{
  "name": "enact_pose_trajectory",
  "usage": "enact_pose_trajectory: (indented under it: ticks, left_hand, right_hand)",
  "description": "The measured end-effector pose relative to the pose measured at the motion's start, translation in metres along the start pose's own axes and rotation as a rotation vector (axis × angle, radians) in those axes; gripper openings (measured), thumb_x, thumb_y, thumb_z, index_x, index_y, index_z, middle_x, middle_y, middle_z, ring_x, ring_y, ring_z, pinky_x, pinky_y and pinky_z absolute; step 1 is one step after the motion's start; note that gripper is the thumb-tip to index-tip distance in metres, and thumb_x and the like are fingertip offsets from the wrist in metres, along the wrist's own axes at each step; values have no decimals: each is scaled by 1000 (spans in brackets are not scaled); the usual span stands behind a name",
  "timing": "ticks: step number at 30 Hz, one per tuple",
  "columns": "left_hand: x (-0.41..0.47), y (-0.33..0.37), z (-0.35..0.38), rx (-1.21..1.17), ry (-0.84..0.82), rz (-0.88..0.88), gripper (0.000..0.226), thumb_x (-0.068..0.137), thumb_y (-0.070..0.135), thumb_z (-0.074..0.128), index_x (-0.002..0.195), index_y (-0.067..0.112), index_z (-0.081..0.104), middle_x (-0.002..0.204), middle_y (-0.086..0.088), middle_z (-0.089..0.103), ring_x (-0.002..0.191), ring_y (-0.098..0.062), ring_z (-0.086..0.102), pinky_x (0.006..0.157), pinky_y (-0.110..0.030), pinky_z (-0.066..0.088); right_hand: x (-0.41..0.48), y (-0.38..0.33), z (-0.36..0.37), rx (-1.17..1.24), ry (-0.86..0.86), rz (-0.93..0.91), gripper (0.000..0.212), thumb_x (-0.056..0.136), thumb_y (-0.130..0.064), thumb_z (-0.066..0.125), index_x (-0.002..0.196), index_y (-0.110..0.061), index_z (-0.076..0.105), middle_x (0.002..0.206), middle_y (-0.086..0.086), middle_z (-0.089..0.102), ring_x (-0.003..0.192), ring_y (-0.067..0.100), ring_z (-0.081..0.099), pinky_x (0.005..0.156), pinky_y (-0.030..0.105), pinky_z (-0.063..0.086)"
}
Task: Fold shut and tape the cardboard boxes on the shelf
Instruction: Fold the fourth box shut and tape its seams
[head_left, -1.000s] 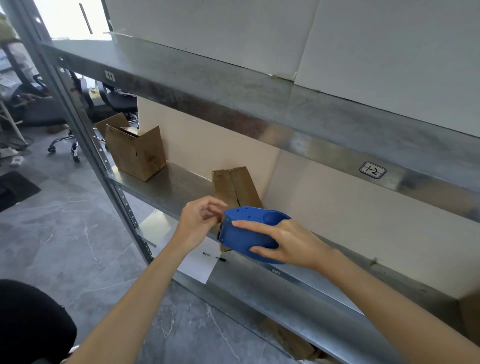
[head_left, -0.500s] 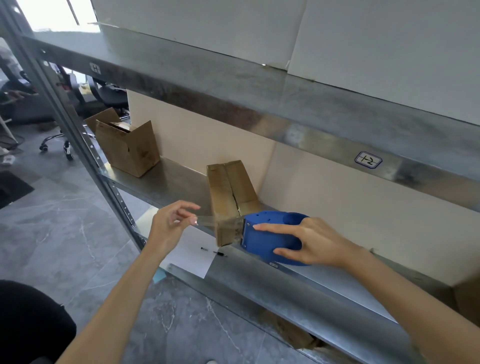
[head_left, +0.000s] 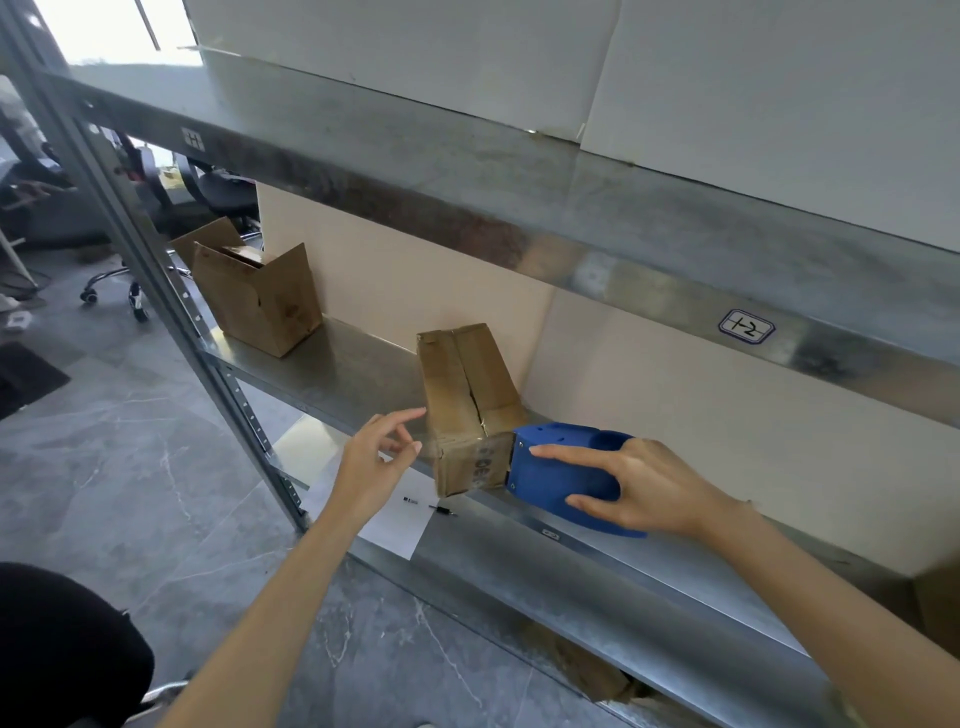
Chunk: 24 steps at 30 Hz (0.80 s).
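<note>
A small cardboard box (head_left: 460, 387) stands on the metal shelf (head_left: 337, 376) with its top flaps folded shut and an open seam down the middle. My right hand (head_left: 639, 491) grips a blue tape dispenser (head_left: 558, 470) pressed against the box's lower right front corner. A strip of clear tape (head_left: 467, 457) runs from the dispenser across the box's front face to my left hand (head_left: 376, 457), which pinches its free end just left of the box. A second cardboard box (head_left: 260, 301) sits at the shelf's far left with its flaps open.
A white sheet (head_left: 387, 525) with a pen lies on the shelf edge below my left hand. An upper shelf (head_left: 467, 208) overhangs the boxes, and a steel upright (head_left: 171, 291) stands at the left. Office chairs (head_left: 218, 192) are behind it. Another cardboard corner (head_left: 937, 603) shows at far right.
My right hand carried the dispenser rightward to the box's right front corner while my left hand drew the tape out to the left; the strip now spans the box's front.
</note>
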<state>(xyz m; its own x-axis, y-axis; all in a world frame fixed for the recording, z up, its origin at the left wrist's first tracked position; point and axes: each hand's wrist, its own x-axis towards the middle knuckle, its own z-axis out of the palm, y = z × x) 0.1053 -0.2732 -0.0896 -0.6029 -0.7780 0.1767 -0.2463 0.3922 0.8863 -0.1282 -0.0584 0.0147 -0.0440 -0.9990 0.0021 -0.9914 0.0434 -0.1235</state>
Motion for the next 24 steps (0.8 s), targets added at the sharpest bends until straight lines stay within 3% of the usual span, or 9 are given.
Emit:
enact_pose_trajectory:
  ticks: [7, 12, 14, 18, 21, 24]
  left_hand:
    - [5, -8, 25, -2, 6, 91, 53, 90, -5, 64, 136, 22, 59, 85, 1, 51, 79, -6, 55, 71, -9, 45]
    - [7, -13, 36, -8, 54, 120, 59, 85, -11, 62, 125, 32, 61, 88, 2, 49, 80, -14, 54, 76, -19, 49]
    - [7, -16, 39, -5, 75, 143, 61, 83, -12, 63, 122, 35, 60, 94, 4, 50, 80, -16, 55, 77, -24, 51]
    - [8, -22, 41, 29, 127, 199, 52, 85, -7, 66, 117, 34, 62, 119, 12, 40, 82, -17, 60, 83, -20, 51]
    - [10, -22, 42, 130, 155, 225, 44, 84, -2, 67, 116, 28, 64, 123, 9, 46, 93, -14, 60, 78, -38, 54]
    - [10, -20, 43, 257, 204, 221, 40, 84, 4, 68, 116, 28, 64, 125, 8, 53, 114, -19, 52, 84, -47, 48]
  right_hand:
    - [0, 6, 9, 5, 1, -1, 64, 91, -46, 55, 139, -64, 17, 51, -7, 39, 47, 15, 37, 55, 25, 38]
    - [1, 3, 11, -4, -1, -7, 65, 92, -47, 54, 138, -66, 13, 50, -5, 43, 47, 16, 37, 54, 27, 42]
    - [1, 2, 10, -7, 2, -2, 64, 92, -46, 56, 140, -63, 17, 49, -7, 36, 46, 15, 34, 52, 27, 40]
    - [2, 2, 12, -16, 14, 5, 66, 91, -45, 57, 141, -62, 17, 49, -8, 38, 45, 14, 34, 51, 27, 42]
    - [2, 3, 14, -20, 21, 7, 65, 92, -46, 54, 139, -64, 13, 53, -4, 51, 47, 15, 39, 54, 31, 47]
    - [1, 0, 13, -27, 23, 15, 65, 92, -45, 55, 141, -62, 16, 51, -7, 44, 46, 14, 37, 53, 31, 46]
